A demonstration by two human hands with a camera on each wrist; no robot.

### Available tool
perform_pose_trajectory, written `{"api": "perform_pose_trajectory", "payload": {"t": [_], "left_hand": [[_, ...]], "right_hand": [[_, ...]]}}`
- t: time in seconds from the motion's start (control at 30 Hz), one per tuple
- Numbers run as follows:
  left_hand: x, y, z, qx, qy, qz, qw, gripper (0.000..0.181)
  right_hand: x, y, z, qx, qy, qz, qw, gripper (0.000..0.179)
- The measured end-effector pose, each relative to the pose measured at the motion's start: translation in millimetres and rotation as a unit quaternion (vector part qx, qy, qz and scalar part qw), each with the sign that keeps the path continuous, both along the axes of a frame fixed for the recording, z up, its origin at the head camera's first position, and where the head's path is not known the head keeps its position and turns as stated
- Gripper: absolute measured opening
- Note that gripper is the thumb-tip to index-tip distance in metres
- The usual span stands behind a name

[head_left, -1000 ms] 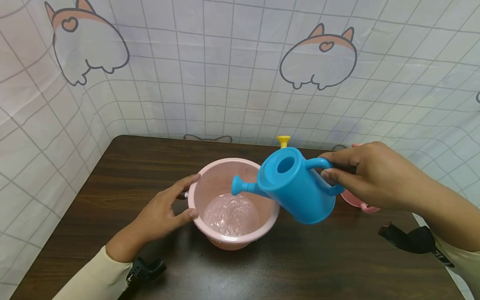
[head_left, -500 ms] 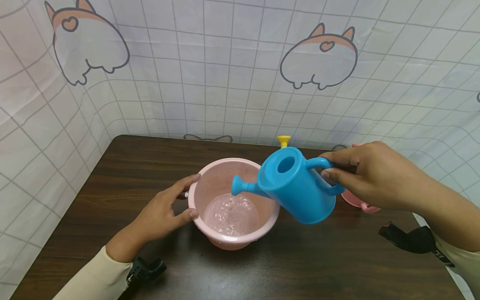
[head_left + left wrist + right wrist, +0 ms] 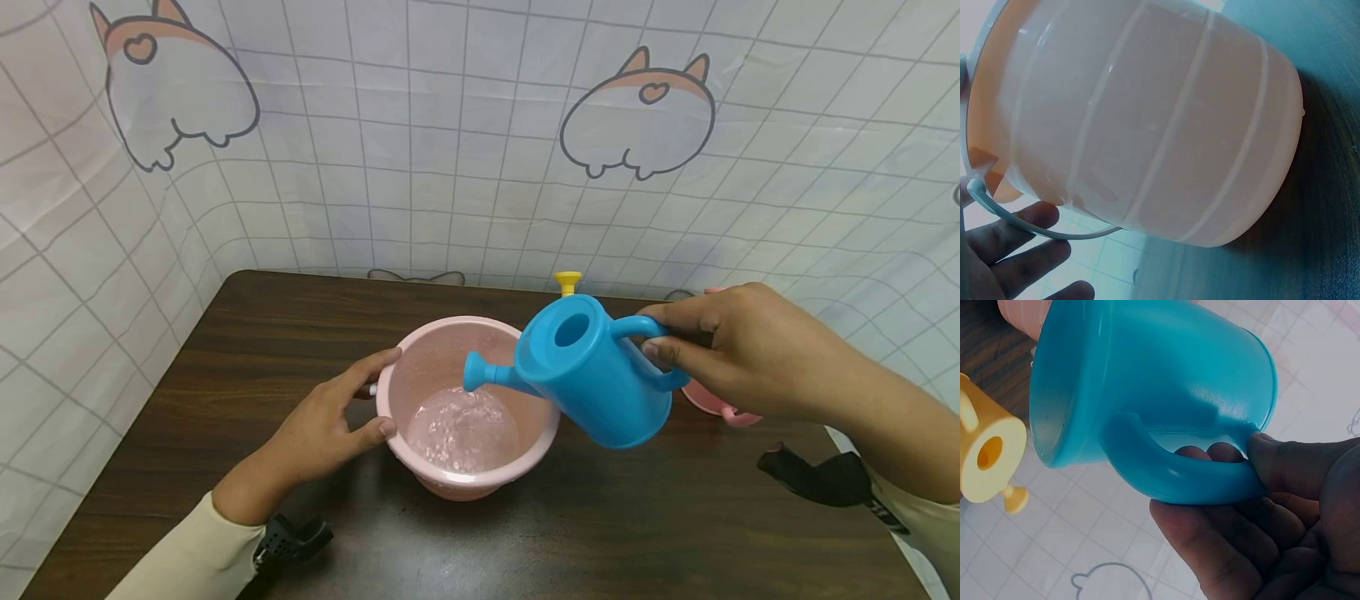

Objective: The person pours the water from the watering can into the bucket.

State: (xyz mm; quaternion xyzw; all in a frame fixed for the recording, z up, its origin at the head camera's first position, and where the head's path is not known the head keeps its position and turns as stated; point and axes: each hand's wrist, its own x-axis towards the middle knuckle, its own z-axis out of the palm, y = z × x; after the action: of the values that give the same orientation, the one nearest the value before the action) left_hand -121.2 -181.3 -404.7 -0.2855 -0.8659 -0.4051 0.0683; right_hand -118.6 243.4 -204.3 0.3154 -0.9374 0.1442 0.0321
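Observation:
A pink bucket (image 3: 468,479) stands on the table with rippling water (image 3: 462,433) in its bottom. My left hand (image 3: 318,429) holds its rim from the left, thumb and index finger on the edge. In the left wrist view, the other fingers spread beside the thin bail handle (image 3: 1047,232). My right hand (image 3: 776,354) grips a blue watering can (image 3: 600,379) by its handle, fingers and thumb curled round it. The can is tilted left, its spout (image 3: 487,373) above the bucket's opening. In the right wrist view, the grip on the handle (image 3: 1179,478) shows closely.
A yellow watering can (image 3: 997,447) stands behind the blue one; only its spout shows in the head view. A pink item with a handle (image 3: 738,417) is partly hidden behind my right hand. The dark wooden table (image 3: 300,333) backs onto a grid-patterned curtain (image 3: 450,167).
Ripples on the water in the bucket shift. Both hands, the bucket and the tilted blue watering can stay where they were.

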Motion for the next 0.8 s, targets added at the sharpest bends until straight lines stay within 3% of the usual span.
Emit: {"api": "perform_pose_trajectory", "payload": {"t": [0.8], "left_hand": [[-0.4,-0.8,-0.7,0.002,-0.003,-0.001,1.0000,0.074]], "right_hand": [[-1.1,-1.1,-0.4,0.011,0.033,0.013,0.9993,0.034]]}}
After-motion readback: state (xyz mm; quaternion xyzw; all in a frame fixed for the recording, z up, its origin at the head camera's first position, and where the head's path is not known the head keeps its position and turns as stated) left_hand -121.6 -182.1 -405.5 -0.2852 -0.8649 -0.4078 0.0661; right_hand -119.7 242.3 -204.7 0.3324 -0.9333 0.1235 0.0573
